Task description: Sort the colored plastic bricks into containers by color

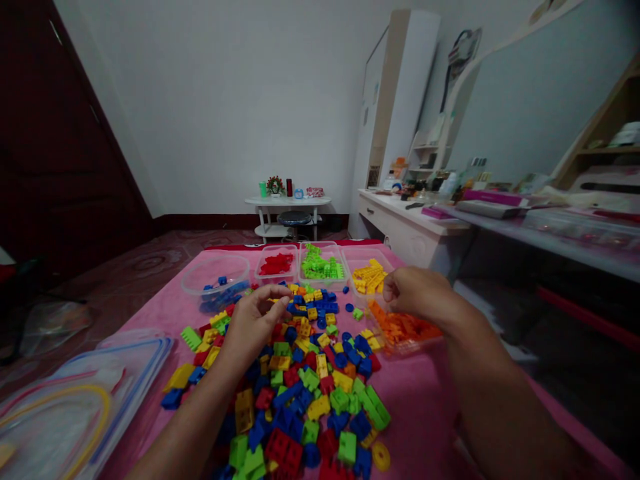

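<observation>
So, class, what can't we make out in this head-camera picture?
In the head view:
Right hand: curled fingers hide whether it holds anything.
Bricks: the left forearm covers some.
Lids: the left edge cuts them off.
Bottles on the dressing table: labels too small and blurred.

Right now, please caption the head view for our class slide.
Left hand over loose toy bricks, right hand by the yellow-brick tub and orange-brick tub.
</observation>
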Demonstrator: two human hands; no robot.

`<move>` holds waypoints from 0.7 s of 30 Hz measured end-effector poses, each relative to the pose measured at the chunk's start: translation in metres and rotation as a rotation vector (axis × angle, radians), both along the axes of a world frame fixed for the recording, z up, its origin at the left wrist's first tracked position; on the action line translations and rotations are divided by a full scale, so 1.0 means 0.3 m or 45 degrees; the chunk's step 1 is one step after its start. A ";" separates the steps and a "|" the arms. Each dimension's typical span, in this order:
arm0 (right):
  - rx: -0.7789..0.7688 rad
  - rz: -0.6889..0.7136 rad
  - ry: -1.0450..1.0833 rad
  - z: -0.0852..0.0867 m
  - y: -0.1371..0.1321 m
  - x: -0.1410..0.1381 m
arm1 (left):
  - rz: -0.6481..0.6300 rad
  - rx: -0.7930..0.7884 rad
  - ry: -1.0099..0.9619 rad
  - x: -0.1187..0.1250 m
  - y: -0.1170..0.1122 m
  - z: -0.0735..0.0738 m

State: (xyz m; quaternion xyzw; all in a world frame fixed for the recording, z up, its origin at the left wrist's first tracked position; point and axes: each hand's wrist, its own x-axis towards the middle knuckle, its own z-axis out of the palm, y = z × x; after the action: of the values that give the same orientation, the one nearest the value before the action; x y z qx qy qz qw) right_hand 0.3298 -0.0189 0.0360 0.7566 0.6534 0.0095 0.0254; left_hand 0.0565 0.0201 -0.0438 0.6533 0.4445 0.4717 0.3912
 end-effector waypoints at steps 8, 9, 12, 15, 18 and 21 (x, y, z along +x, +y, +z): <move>-0.101 0.037 -0.042 -0.091 0.055 -0.054 | -0.024 0.002 0.010 -0.014 0.015 -0.007; -0.093 0.038 -0.049 -0.099 0.060 -0.056 | -0.019 -0.002 0.008 -0.014 0.015 -0.004; -0.057 0.035 -0.072 -0.107 0.066 -0.059 | 0.000 0.001 -0.012 -0.018 0.014 0.006; -0.030 0.039 -0.089 -0.089 0.056 -0.046 | 0.039 0.008 -0.037 -0.031 0.021 0.011; -0.030 0.013 -0.103 -0.063 0.042 -0.013 | 0.122 0.044 -0.017 -0.059 0.041 0.005; -0.049 -0.033 -0.077 -0.044 0.035 0.015 | 0.230 0.105 0.122 -0.102 0.069 -0.006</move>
State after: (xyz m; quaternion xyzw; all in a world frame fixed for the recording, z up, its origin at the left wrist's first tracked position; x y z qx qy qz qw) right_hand 0.3342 -0.0085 0.0229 0.7637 0.6425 0.0194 0.0597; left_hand 0.0260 0.0409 -0.0455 0.6481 0.5000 0.4910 0.2981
